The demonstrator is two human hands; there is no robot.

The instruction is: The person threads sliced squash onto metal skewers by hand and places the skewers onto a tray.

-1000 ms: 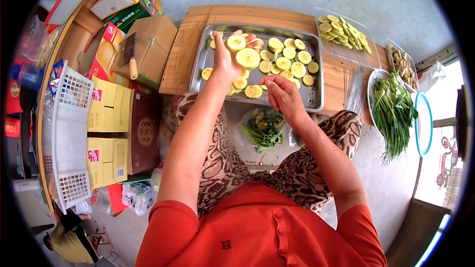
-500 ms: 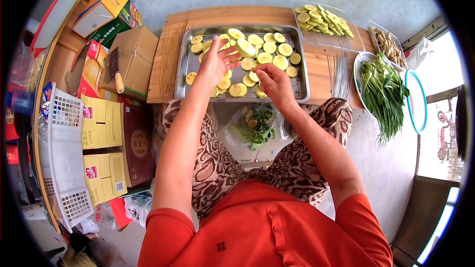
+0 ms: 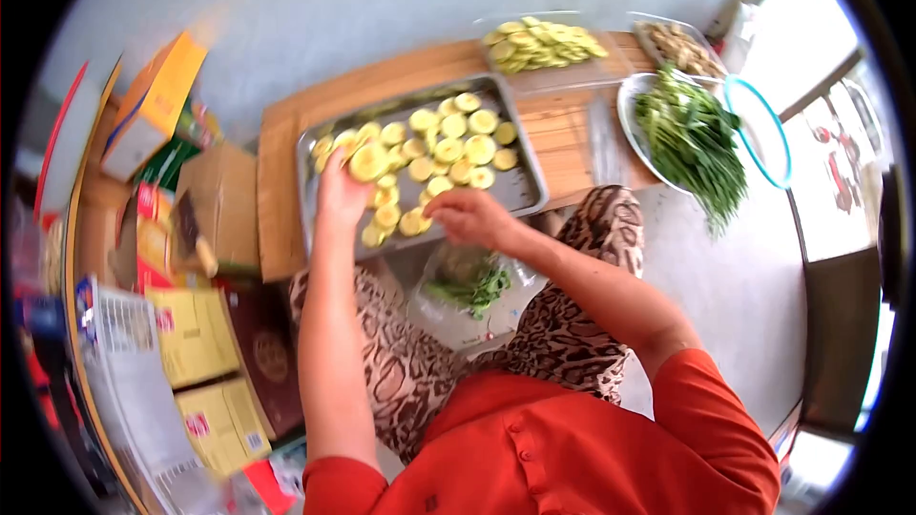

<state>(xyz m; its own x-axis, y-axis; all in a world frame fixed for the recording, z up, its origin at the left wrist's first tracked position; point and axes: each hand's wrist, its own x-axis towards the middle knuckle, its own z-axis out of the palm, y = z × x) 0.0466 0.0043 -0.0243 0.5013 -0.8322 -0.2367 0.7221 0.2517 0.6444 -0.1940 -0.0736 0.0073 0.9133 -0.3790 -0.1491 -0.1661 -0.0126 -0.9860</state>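
Observation:
A metal tray (image 3: 527, 175) on the wooden table holds many round yellow-green slices. Over its left part, my left hand (image 3: 343, 189) holds a large zucchini slice (image 3: 369, 162) at its fingertips, with another slice just behind it. My right hand (image 3: 471, 216) is over the tray's near edge, its fingers pinched together beside the nearest slices. Whether anything small is between those fingers is blurred.
Beyond the tray stands a clear container of slices (image 3: 544, 46). To the right are thin skewers (image 3: 605, 141), a white plate of leafy greens (image 3: 689, 138) and a box of pale pieces (image 3: 682, 48). Cartons (image 3: 218, 205) line the left side. Below the table lies a bag of greens (image 3: 469, 282).
The view has turned, so the table now appears tilted and farther left. My left hand still has the slice. My right hand has drawn back toward the tray's near edge.

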